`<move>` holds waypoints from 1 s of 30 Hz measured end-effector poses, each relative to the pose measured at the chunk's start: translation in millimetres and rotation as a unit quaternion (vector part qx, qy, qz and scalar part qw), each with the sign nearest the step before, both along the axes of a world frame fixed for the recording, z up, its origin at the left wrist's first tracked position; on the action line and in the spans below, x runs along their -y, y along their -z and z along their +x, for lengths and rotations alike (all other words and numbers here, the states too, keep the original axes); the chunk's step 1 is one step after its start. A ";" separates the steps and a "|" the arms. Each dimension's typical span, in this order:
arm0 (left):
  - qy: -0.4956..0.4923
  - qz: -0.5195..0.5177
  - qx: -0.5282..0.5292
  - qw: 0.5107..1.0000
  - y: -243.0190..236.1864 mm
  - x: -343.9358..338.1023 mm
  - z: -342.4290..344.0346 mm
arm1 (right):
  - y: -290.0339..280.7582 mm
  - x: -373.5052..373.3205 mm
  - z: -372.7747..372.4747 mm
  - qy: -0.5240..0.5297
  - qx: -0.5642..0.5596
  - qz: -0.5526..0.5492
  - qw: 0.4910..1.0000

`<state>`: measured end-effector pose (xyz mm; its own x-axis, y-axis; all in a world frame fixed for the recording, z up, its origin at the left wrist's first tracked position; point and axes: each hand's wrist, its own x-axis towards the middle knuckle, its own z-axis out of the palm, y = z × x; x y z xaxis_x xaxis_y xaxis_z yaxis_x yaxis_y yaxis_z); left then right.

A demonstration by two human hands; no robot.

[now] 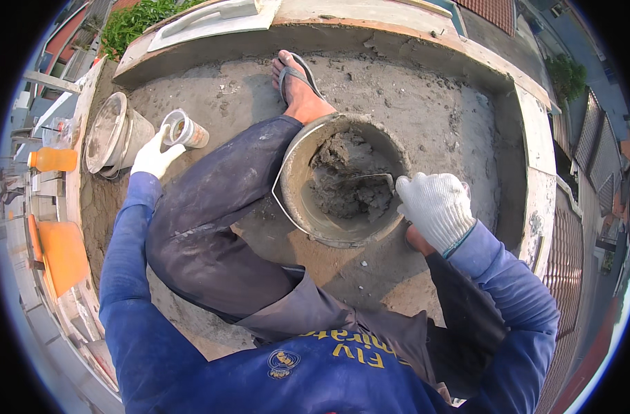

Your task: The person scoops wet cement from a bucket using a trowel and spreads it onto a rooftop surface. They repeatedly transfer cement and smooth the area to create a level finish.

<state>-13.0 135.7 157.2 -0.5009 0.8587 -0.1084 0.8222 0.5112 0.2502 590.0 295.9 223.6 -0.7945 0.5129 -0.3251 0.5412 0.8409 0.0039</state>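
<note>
1. At the lower edge, nearest the viewer, lie the wearer's blue long-sleeved shirt (239,383) and dark trousers (204,228), the left leg folded across the floor (218,96).
2. Just beyond, the gloved right hand (435,209) is closed in a fist around a metal-shanked tool (379,176). Its grip is hidden by the fingers; the thin shank reaches over the bucket.
3. Beside this hand, between the legs, stands the bucket (326,219), with wet grey mortar (353,196) heaped inside and a wire bail (285,215) hanging at its left.
4. To the left, the gloved left hand (154,157) is clamped on a clear plastic cup (196,135) with amber-brown contents. Just beside it stands a mortar-smeared pail (141,131).
5. Farther left are an orange bottle (56,159) and an orange panel (63,255).
6. Ahead of the bucket rests a sandalled foot (297,86).
7. At the far edge, a white board (218,26) lies on the low surround (398,36), near green foliage (132,31).
</note>
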 end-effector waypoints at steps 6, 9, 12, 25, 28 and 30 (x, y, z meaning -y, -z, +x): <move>-0.133 0.168 0.310 0.926 -129.3 7.8 177.3 | -80.1 2.0 4.9 0.000 -0.023 0.087 0.996; -0.207 0.107 0.598 0.767 -89.8 44.5 307.0 | -73.5 -25.8 -0.6 -0.036 -0.079 0.115 0.990; -0.318 0.157 0.654 0.668 4.3 33.7 346.4 | -49.4 -40.6 -33.1 -0.063 -0.050 0.035 0.996; -0.094 0.280 0.484 0.824 -8.8 -62.7 397.1 | -70.0 15.9 29.4 0.186 0.054 -0.038 0.980; 0.040 0.258 0.452 0.853 -2.2 -76.8 418.1 | 36.4 14.4 100.4 0.215 -0.205 0.022 0.955; 0.070 0.233 0.446 0.862 -9.4 -85.3 424.0 | 91.0 13.8 107.6 0.298 -0.152 -0.032 0.942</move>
